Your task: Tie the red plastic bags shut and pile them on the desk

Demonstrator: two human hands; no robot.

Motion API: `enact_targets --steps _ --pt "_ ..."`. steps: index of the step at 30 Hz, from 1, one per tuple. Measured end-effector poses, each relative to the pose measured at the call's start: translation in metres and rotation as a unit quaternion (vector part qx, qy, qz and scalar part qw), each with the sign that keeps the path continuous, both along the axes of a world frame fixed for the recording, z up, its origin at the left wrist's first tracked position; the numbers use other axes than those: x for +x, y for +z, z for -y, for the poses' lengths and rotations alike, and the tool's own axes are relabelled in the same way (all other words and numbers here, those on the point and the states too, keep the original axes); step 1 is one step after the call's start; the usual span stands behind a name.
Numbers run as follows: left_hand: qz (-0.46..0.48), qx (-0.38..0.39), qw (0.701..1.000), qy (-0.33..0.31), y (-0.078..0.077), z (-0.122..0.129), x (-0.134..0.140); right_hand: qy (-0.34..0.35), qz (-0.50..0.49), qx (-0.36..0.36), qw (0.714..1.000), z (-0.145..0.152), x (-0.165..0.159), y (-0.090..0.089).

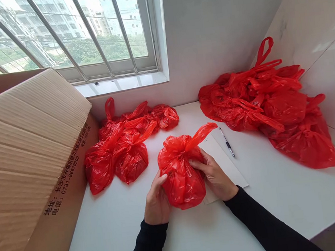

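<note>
A tied red plastic bag [184, 180] is held between my two hands above the white table [108, 241]. My left hand [157, 199] grips its left side, with the thumb across the front. On the other side, my right hand [215, 174] clasps the bag near its knot, fingers partly hidden behind it. One loose handle of the bag sticks up to the right. What the bag contains cannot be made out. Under and behind my right hand lies white paper [228, 165], and a black-and-clear pen [226, 142] rests beside it.
Several tied red bags [131, 157] sit at the back left by the wall. A bigger heap of red bags [286, 108] fills the back right corner. At left stands a large open cardboard box [32, 157], its flap leaning over the table. Behind is a barred window [90, 33].
</note>
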State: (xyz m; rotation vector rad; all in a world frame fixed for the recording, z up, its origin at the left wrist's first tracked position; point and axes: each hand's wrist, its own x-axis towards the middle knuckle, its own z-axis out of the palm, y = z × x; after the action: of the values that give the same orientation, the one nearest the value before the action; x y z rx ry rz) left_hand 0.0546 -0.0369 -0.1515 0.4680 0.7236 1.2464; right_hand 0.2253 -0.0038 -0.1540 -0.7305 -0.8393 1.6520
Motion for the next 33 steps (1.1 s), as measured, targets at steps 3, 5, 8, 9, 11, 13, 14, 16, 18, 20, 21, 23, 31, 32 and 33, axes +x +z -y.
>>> enact_targets --steps 3,5,8,9,11,13,14,16,18,20,21,23,31,32,33 --pt "0.029 0.004 0.999 -0.039 0.003 0.001 -0.003 -0.031 -0.006 -0.012 0.999 -0.004 0.003 -0.003" --pt "0.002 0.020 0.999 -0.037 0.005 0.002 -0.002 -0.034 -0.012 -0.015 0.999 -0.004 0.005 -0.003" --pt "-0.026 0.045 0.998 -0.019 0.006 0.002 0.001 -0.027 -0.015 -0.012 0.999 -0.004 0.005 -0.001" --pt "-0.029 0.050 0.998 -0.014 0.006 0.002 0.001 -0.024 -0.015 -0.010 1.000 -0.003 0.004 0.000" --pt "-0.033 0.054 0.998 -0.005 0.005 0.001 0.002 -0.015 -0.015 -0.004 1.000 -0.002 0.003 0.002" --pt "-0.039 0.055 0.998 0.003 0.002 0.000 0.001 -0.007 -0.014 0.001 1.000 -0.001 0.003 0.003" --pt "-0.042 0.055 0.998 0.007 0.000 -0.001 0.000 -0.006 -0.012 0.004 1.000 -0.001 0.003 0.003" --pt "-0.044 0.051 0.998 0.018 -0.004 -0.004 -0.001 -0.007 -0.006 0.007 1.000 0.000 0.002 0.003" --pt "-0.044 0.048 0.998 0.027 -0.008 -0.007 -0.001 -0.007 -0.004 0.004 1.000 0.000 0.002 0.003" --pt "-0.040 0.049 0.997 0.033 -0.012 -0.009 -0.001 -0.009 -0.004 -0.005 1.000 0.000 0.003 0.002" --pt "-0.037 0.048 0.997 0.037 -0.013 -0.010 -0.002 -0.011 -0.004 -0.010 1.000 -0.001 0.003 0.002" --pt "-0.031 0.039 0.998 0.040 -0.015 -0.011 -0.002 -0.017 -0.003 -0.018 1.000 -0.002 0.003 0.001" --pt "-0.086 0.055 0.995 0.011 -0.006 -0.002 0.006 -0.049 0.029 0.017 0.998 -0.001 0.003 -0.001" --pt "-0.107 0.068 0.992 0.011 -0.006 -0.001 0.007 -0.047 0.036 0.025 0.998 0.000 0.003 -0.001" --pt "-0.125 0.074 0.989 0.011 -0.006 -0.002 0.007 -0.044 0.040 0.031 0.998 0.000 0.002 0.000"
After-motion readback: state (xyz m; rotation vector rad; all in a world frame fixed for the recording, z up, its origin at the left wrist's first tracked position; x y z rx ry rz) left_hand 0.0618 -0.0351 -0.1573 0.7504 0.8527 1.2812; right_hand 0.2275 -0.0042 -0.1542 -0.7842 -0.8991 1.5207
